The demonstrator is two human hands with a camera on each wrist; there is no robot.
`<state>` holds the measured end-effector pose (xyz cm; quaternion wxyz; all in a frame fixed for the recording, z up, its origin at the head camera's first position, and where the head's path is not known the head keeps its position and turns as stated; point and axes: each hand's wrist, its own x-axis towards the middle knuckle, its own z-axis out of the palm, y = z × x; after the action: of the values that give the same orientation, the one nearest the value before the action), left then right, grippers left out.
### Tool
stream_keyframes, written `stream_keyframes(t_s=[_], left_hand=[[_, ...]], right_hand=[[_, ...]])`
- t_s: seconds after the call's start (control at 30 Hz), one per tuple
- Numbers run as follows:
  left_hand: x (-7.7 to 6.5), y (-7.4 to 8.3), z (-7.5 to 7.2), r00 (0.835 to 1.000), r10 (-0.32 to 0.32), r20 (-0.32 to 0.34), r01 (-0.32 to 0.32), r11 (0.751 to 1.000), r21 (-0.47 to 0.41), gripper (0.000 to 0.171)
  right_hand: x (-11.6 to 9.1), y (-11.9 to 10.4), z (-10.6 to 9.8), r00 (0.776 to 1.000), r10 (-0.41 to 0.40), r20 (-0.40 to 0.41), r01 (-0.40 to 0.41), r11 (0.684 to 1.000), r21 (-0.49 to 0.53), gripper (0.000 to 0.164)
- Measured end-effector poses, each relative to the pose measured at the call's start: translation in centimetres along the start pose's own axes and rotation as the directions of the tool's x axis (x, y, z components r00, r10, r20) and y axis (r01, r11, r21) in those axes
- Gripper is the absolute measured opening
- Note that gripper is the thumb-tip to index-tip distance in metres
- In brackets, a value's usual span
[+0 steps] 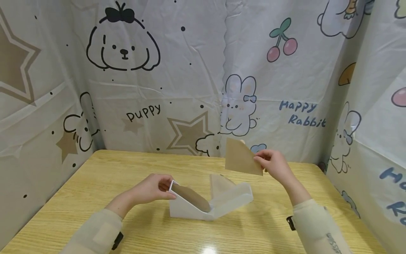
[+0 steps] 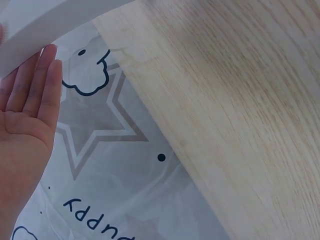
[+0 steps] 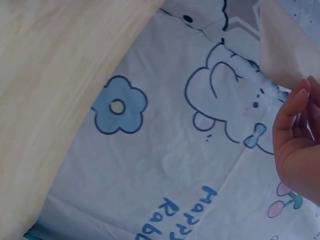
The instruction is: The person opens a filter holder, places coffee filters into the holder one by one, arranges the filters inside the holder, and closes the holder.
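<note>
A white filter box (image 1: 187, 212) stands on the table with its clear lid (image 1: 233, 201) swung out to the right. Inside it lies a stack of brown paper coffee filters (image 1: 191, 197). My left hand (image 1: 155, 188) grips the box's raised left end, thumb in front and fingers behind. In the left wrist view those fingers (image 2: 30, 87) lie along the white wall. Raised over the table beyond the lid, a single brown coffee filter (image 1: 241, 158) is pinched by its right side between the thumb and fingers of my right hand (image 1: 274, 164). The right wrist view shows that pinch at the paper's lower corner.
The wood-grain table (image 1: 133, 162) ends at a back edge. Right behind it hangs a printed cloth (image 1: 190, 70) with cartoon animals, which also closes in the left and right sides.
</note>
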<state>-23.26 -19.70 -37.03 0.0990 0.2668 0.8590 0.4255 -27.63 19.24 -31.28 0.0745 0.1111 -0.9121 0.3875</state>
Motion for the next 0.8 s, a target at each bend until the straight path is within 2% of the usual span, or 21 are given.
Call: stream_keyframes(t_s=[0.43,0.8], left_hand=[[0.3,-0.3,0.3,1.0,0.014,-0.018,-0.014,1.0,0.026,0.027],[0.5,-0.4,0.4,0.999,0.018,-0.033,-0.017,0.999,0.051,0.026]], right_hand=[[-0.6,-1.8,-0.5,0.998,-0.067,0.01,0.067,0.997,0.047,0.02],[-1.4,-4.1,0.1,0.989,-0.129,0.072,0.124,0.989,0.078,0.018]])
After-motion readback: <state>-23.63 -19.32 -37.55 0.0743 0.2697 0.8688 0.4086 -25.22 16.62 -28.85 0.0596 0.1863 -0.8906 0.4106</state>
